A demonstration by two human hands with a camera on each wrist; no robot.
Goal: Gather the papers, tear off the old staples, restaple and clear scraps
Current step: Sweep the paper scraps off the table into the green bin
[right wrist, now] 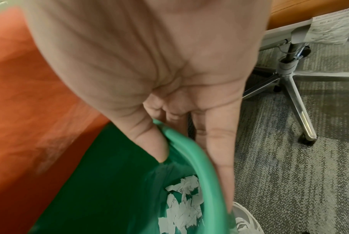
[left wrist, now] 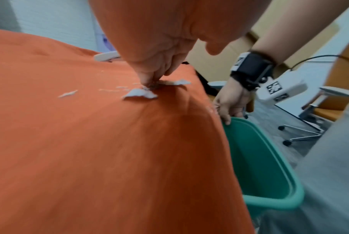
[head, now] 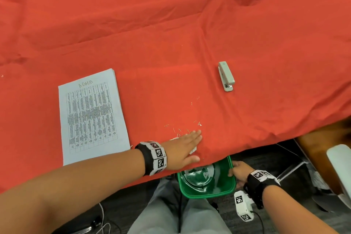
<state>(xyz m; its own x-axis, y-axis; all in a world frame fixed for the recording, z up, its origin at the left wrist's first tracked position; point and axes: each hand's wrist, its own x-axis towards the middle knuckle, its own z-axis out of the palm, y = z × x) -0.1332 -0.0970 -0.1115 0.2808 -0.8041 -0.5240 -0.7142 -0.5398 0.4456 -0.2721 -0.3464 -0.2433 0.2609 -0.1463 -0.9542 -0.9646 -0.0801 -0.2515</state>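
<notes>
A red cloth (head: pixel 171 24) covers the tabletop, its near edge hanging over a carpeted floor (right wrist: pixel 289 158). One stack of papers (head: pixel 91 116) lies at the left, well apart from the single stapler (head: pixel 226 76) at the right. One green bin (head: pixel 207 192) waits below the edge, its rim gripped by the right hand (head: pixel 239 172), thumb inside and fingers (right wrist: pixel 215 142) outside; torn pieces already lie in it. The left hand (head: pixel 185 146), fingers straight, presses flat on the paper scraps (left wrist: pixel 141 94) near the edge, about three showing by the fingertips. A scatter of loose staples (head: pixel 190 125), too small to count, lies just beyond. Swept too briskly, scraps could overshoot the bin onto the floor, and staples may snag in the cloth's folds or prick the palm
</notes>
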